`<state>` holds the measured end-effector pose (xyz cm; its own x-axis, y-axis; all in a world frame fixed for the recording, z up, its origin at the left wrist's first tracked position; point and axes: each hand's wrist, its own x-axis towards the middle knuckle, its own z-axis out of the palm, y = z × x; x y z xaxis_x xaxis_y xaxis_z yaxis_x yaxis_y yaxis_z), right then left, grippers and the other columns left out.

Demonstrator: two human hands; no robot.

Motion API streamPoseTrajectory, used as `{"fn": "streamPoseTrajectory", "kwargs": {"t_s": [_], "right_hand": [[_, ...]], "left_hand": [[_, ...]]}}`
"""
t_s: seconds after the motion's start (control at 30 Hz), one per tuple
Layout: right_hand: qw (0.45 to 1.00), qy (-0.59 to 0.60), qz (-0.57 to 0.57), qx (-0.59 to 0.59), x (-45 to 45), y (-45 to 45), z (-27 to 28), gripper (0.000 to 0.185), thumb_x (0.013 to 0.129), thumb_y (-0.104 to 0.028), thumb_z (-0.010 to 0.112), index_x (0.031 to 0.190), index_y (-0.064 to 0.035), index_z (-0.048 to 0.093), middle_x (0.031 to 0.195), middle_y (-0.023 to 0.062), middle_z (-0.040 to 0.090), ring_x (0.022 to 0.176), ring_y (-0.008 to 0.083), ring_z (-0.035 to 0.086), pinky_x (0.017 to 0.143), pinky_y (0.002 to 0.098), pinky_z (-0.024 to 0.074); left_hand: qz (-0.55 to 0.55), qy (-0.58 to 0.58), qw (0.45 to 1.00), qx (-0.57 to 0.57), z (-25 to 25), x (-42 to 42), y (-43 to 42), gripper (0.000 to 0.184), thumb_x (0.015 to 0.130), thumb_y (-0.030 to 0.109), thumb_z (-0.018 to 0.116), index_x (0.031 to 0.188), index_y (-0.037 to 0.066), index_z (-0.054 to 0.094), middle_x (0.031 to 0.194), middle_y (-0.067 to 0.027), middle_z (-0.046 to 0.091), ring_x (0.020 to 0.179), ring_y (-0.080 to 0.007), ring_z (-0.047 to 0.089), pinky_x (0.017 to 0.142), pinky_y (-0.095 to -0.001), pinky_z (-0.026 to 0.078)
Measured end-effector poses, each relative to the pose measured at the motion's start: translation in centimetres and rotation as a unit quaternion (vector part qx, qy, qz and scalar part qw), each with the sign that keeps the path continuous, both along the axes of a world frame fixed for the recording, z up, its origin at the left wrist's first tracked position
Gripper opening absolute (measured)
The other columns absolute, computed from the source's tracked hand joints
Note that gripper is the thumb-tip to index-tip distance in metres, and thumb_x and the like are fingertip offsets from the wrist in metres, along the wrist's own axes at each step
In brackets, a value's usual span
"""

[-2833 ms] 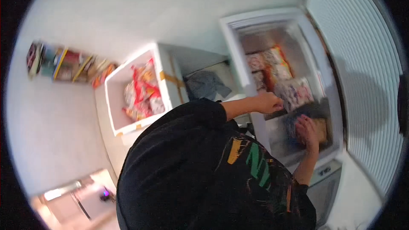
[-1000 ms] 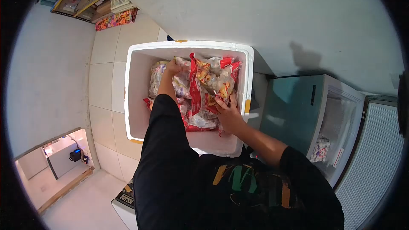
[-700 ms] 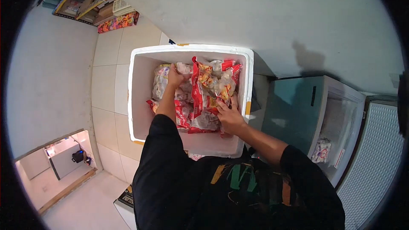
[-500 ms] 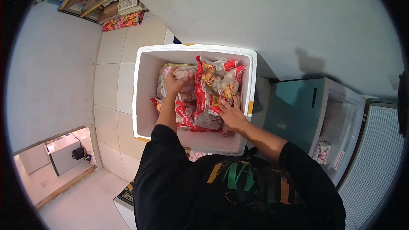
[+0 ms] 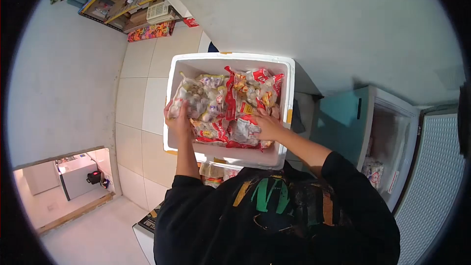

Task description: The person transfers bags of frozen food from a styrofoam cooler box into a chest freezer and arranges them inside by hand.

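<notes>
Your two hands are apart, both in the white box (image 5: 226, 155). Your left hand (image 5: 179, 119) grips a clear bag of pale food (image 5: 194, 97) at the left side of the white box, with the thumb on the bag. Your right hand (image 5: 267, 125) is spread out, palm down, on a red and white bag (image 5: 245, 130) near the right wall of the white box. More red bags (image 5: 230, 98) fill its middle. A blue-green chest (image 5: 338, 118) stands right of the white box, and floor tiles (image 5: 133, 100) lie to its left.
</notes>
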<state>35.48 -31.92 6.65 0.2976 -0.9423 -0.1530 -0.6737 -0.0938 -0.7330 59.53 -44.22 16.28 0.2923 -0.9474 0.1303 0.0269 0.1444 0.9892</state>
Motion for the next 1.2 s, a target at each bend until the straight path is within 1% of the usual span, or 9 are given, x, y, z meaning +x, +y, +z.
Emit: {"fn": "streamPoseTrajectory", "kwargs": {"t_s": [0.17,0.27,0.37,0.57,0.7,0.83,0.9,1.07,1.2], "right_hand": [[0.974,-0.188,-0.126,-0.012,1.5,1.8,4.8,0.099,0.06,-0.033,0.073,0.13,0.0023,0.013,0.131,0.021,0.026,0.124,0.0286,0.024,0.102,0.0353,0.0205],[0.79,-0.586,-0.176,-0.033,0.2,3.6,6.2,0.098,0.063,-0.013,0.072,0.132,-0.0015,0.004,0.132,0.0122,0.024,0.123,0.0217,0.023,0.102,0.0313,0.0169],[0.728,-0.618,-0.296,0.009,-3.9,8.2,7.4,0.064,0.069,-0.004,0.064,0.123,-0.0058,0.029,0.117,0.0062,0.042,0.107,0.0165,0.044,0.09,0.0329,0.0382],[0.553,-0.666,-0.466,-0.181,-12.6,24.7,12.8,0.043,0.07,-0.005,0.063,0.109,-0.0004,0.046,0.098,0.0083,0.058,0.088,0.0162,0.057,0.077,0.0327,0.0465],[0.508,-0.622,-0.551,-0.23,-3.8,11.8,10.7,0.047,0.066,-0.005,0.066,0.109,-0.0001,0.048,0.1,0.0091,0.057,0.091,0.0182,0.056,0.078,0.0335,0.0457],[0.411,-0.587,-0.613,-0.332,-1.7,10.2,9.9,0.05,0.061,-0.002,0.07,0.106,0.0013,0.049,0.097,0.011,0.058,0.085,0.0195,0.058,0.077,0.0321,0.0468],[0.378,-0.548,-0.661,-0.346,-1.3,9.6,9.8,0.052,0.059,-0.003,0.072,0.105,0.0028,0.048,0.097,0.0121,0.058,0.085,0.019,0.058,0.077,0.0307,0.0467],[0.373,-0.308,-0.839,-0.25,-1.9,9.4,9.6,0.049,0.057,-0.003,0.072,0.102,0.0035,0.051,0.093,0.0106,0.059,0.083,0.0164,0.058,0.074,0.0314,0.0466],[0.39,-0.375,-0.808,-0.233,-1.9,10.2,5.7,0.051,0.055,-0.005,0.074,0.1,0.0058,0.051,0.093,0.0129,0.059,0.081,0.0198,0.058,0.071,0.0324,0.0478]], "left_hand": [[-0.059,0.103,0.993,0.008,3.7,-1.7,2.9,0.034,0.072,0.002,0.065,0.102,-0.001,0.05,0.091,-0.0086,0.056,0.08,-0.0146,0.055,0.071,-0.0261,0.047],[-0.152,0.171,0.973,0.022,3.9,-6.1,4.0,0.036,0.072,0.002,0.063,0.105,-0.001,0.048,0.093,-0.0082,0.056,0.082,-0.0156,0.055,0.074,-0.0271,0.046],[-0.292,0.273,0.907,0.131,2.6,-13.1,6.1,0.039,0.072,0.001,0.062,0.108,0.0,0.046,0.096,-0.0089,0.056,0.085,-0.0163,0.056,0.079,-0.0276,0.045],[-0.535,0.258,0.791,0.151,6.0,-29.8,19.6,0.037,0.073,0.0,0.062,0.106,-0.001,0.045,0.1,-0.0102,0.054,0.091,-0.017,0.053,0.082,-0.0294,0.042],[-0.623,0.254,0.721,0.168,1.8,-25.0,5.1,0.034,0.074,0.002,0.061,0.103,0.001,0.043,0.1,-0.0086,0.053,0.092,-0.017,0.052,0.082,-0.0308,0.043],[-0.759,0.175,0.572,0.258,3.3,-27.3,0.1,0.03,0.074,0.003,0.061,0.101,0.003,0.046,0.1,-0.0079,0.053,0.09,-0.0154,0.053,0.078,-0.0283,0.045],[-0.866,0.008,0.409,0.288,3.6,-30.5,-3.1,0.022,0.077,0.007,0.059,0.097,0.004,0.049,0.097,-0.007,0.054,0.089,-0.0141,0.053,0.077,-0.0265,0.044],[-0.942,-0.172,0.286,0.035,4.9,-36.0,1.0,0.051,0.067,0.027,0.072,0.105,-0.001,0.052,0.098,-0.0095,0.057,0.085,-0.0162,0.056,0.074,-0.0286,0.045],[-0.927,-0.24,0.287,-0.004,-2.1,-38.5,2.2,0.052,0.063,0.025,0.076,0.102,-0.001,0.054,0.097,-0.0114,0.058,0.085,-0.0172,0.057,0.073,-0.0285,0.046]]}}
